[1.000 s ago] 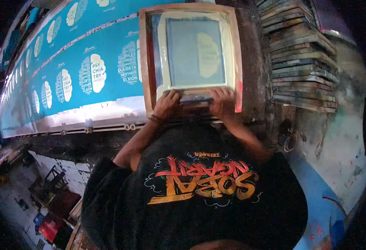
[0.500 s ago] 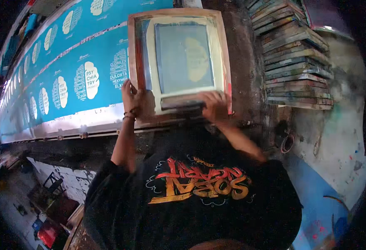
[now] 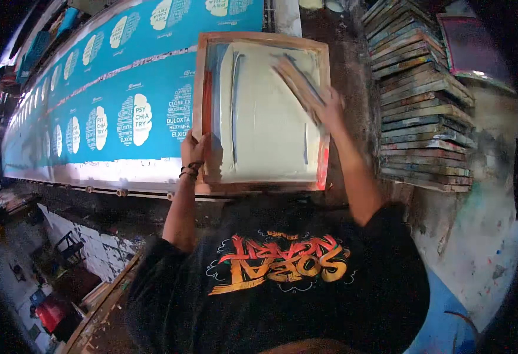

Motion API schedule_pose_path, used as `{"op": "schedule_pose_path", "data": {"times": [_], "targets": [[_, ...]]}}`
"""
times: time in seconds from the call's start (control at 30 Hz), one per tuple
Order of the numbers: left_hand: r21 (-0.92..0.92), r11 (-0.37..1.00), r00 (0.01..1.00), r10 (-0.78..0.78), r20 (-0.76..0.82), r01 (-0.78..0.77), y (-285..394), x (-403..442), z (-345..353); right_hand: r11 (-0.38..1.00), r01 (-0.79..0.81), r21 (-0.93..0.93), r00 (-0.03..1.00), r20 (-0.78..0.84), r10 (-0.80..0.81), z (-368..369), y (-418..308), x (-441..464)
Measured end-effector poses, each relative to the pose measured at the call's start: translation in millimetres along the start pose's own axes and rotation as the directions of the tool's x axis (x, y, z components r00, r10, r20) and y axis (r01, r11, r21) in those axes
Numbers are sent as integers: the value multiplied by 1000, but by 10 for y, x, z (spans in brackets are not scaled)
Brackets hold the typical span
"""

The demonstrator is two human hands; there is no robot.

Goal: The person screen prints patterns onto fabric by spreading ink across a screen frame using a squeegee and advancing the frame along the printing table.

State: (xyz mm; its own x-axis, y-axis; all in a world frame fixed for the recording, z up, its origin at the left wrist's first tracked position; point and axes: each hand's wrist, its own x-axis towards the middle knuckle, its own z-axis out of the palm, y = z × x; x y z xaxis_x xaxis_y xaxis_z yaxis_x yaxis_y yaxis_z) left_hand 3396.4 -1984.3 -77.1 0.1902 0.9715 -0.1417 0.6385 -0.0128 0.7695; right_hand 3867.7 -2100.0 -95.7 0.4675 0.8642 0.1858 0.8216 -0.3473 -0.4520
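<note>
A wooden-framed printing screen (image 3: 265, 38) lies over the right end of the blue printed sheet (image 3: 111, 65). Cream ink (image 3: 265, 124) covers most of its mesh. My left hand (image 3: 193, 150) is closed on the frame's lower left side, a dark bracelet at the wrist. At the frame's right side, my right hand (image 3: 331, 111) grips the lower end of a wooden squeegee (image 3: 297, 84). The squeegee slants up and left over the upper right of the mesh, slightly blurred. Whether its blade touches the mesh I cannot tell.
Rows of cream brain-shaped prints with lettering run along the sheet to the left. A tall stack of ink-stained wooden frames (image 3: 427, 124) stands to the right. A red chair-like object (image 3: 55, 310) is low at the left.
My right hand has carried the squeegee from the screen's lower edge to its upper right and tilted it. Cream ink now covers the previously bluish window. My left hand still holds the frame.
</note>
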Motion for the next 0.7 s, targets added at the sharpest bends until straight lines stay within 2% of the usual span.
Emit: {"op": "schedule_pose_path", "data": {"times": [0.03, 0.07, 0.1, 0.17, 0.2, 0.23, 0.27, 0.33, 0.4, 0.43, 0.47, 0.5, 0.53, 0.6, 0.63, 0.7], "targets": [[-30, 999, 999, -25, 29, 26, 59, -14, -2, 924, -213, 319, 975, 130, 180, -89, 153, -329], [-31, 999, 1000, -20, 21, 21, 136, -23, 21, 707, -433, 559, 901, 254, 351, -188, 295, -656], [-62, 998, 999, -24, 30, 26, 229, -25, 67, 142, -748, 648, 647, 664, 375, -516, 264, -933], [-95, 995, 999, -11, 36, 15, 480, -31, 284, 99, -621, 778, 726, 523, 447, -531, 517, -1322], [-91, 991, 995, 100, -12, -100, 651, -34, 491, 104, -607, 788, 739, 512, 438, -659, 649, -1325], [-78, 975, 977, 206, -62, -211, 794, -53, 693, 154, -633, 759, 711, 491, 504, -799, 793, -1307], [-53, 977, 979, 205, -12, -205, 947, -78, 893, 199, -657, 727, 683, 463, 564, -936, 937, -1295], [-227, 958, 984, 177, -3, -173, 1207, -204, 1447, 261, -592, 763, 741, 388, 548, -1253, 1486, -1411], [-214, 963, 986, 165, 2, -161, 1799, -513, 1885, 267, -637, 723, 648, 315, 694, -1762, 1900, -1498], [-178, 973, 986, 157, 53, -145, 1997, -623, 2062, 260, -627, 734, 648, 307, 697, -1950, 2124, -1624], [-242, 922, 950, 312, 3, -302, 1934, -613, 2388, 251, -507, 825, 730, 256, 633, -2146, 2324, -1787], [-218, 932, 953, 303, 33, -289, 1948, -660, 2641, 237, -371, 898, 801, 179, 572, -2338, 2513, -1970], [-206, 937, 954, 296, 50, -280, 2062, -736, 2848, 244, -342, 908, 799, 144, 584, -2419, 2760, -2161], [-243, 910, 934, 356, 42, -336, 2489, -932, 3086, 66, -413, 908, 663, 251, 705, -2464, 3322, -2457], [-257, 900, 927, 372, 36, -352, 2629, -1034, 3218, 88, -390, 917, 672, 218, 708, -2634, 3385, -2527], [-316, 871, 911, 409, 45, -375, 2705, -1037, 3433, -25, -301, 953, 648, 224, 728, -2804, 3310, -2602]]}}
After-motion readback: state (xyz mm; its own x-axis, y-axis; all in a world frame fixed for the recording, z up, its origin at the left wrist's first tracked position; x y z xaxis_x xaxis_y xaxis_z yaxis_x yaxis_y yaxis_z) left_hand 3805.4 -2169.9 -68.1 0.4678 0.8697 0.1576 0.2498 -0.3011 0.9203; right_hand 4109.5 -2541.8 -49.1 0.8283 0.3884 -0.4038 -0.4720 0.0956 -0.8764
